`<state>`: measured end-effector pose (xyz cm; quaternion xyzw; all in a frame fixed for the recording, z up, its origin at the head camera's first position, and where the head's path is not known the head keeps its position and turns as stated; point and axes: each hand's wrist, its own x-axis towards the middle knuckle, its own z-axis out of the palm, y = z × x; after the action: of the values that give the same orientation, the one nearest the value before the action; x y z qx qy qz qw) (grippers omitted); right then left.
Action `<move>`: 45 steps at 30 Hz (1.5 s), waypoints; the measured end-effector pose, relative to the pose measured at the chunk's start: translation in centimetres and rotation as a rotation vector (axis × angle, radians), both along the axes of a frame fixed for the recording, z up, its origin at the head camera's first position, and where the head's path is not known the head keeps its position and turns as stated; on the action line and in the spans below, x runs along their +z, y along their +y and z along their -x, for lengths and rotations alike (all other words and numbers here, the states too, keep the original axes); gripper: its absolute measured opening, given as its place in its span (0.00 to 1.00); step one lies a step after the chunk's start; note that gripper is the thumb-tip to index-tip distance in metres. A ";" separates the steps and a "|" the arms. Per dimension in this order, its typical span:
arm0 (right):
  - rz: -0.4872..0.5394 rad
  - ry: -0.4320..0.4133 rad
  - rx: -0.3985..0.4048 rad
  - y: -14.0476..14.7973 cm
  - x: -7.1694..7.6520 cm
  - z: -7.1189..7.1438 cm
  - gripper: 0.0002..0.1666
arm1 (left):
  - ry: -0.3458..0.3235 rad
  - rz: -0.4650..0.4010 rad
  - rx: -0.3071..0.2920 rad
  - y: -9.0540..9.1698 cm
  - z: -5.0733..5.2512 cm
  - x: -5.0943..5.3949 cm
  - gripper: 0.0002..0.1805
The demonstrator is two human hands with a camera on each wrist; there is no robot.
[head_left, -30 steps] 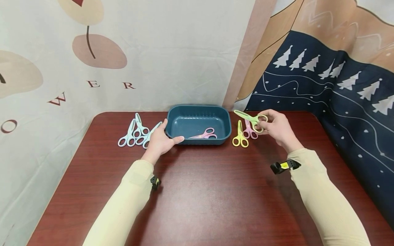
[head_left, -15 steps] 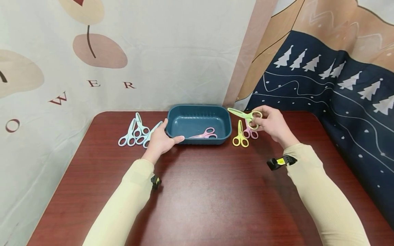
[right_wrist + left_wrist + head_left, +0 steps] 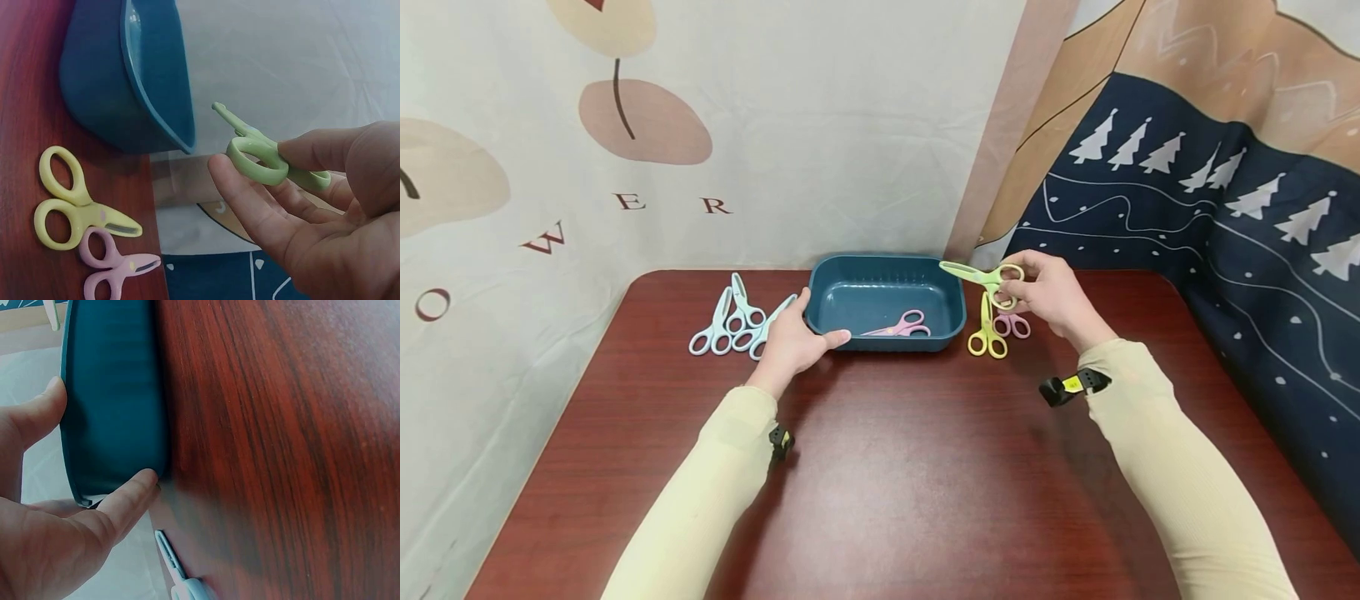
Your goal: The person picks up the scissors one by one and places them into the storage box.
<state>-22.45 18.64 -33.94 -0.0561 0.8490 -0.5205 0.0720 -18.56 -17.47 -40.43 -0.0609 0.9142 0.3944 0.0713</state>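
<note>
My right hand (image 3: 1052,296) pinches light green scissors (image 3: 983,275) by the handles, above the table, blades pointing left over the right rim of the blue tray (image 3: 887,343). In the right wrist view, thumb and fingers hold the green scissors (image 3: 257,160) beside the tray (image 3: 106,94). At the tray's left end, my left hand (image 3: 792,343) rests with thumb on the front wall and fingers around the corner; the left wrist view shows this hand (image 3: 69,537) against the tray (image 3: 112,394). Pink scissors (image 3: 901,326) lie inside the tray.
Yellow scissors (image 3: 987,337) and another pink pair (image 3: 1012,325) lie right of the tray, the pink one partly hidden. Several light blue scissors (image 3: 721,329) lie left of it, near my left hand. A printed cloth (image 3: 820,133) hangs behind the table (image 3: 880,467).
My right hand has moved left with the green scissors, from right of the tray to its right rim. My left hand has stayed at the tray's left end.
</note>
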 end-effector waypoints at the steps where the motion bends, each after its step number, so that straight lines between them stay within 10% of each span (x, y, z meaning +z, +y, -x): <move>1: 0.001 -0.003 0.002 -0.1 0.0 0.1 0.18 | 0.002 0.001 0.000 0.0 0.0 0.0 0.57; 45: 0.132 -0.150 0.084 -4.5 0.4 2.1 0.17 | -0.003 0.002 0.008 0.0 0.1 0.1 0.57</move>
<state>-24.58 14.13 -33.50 -0.0569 0.8019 -0.5746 0.1534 -18.63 -17.43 -40.33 -0.0650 0.9141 0.3938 0.0712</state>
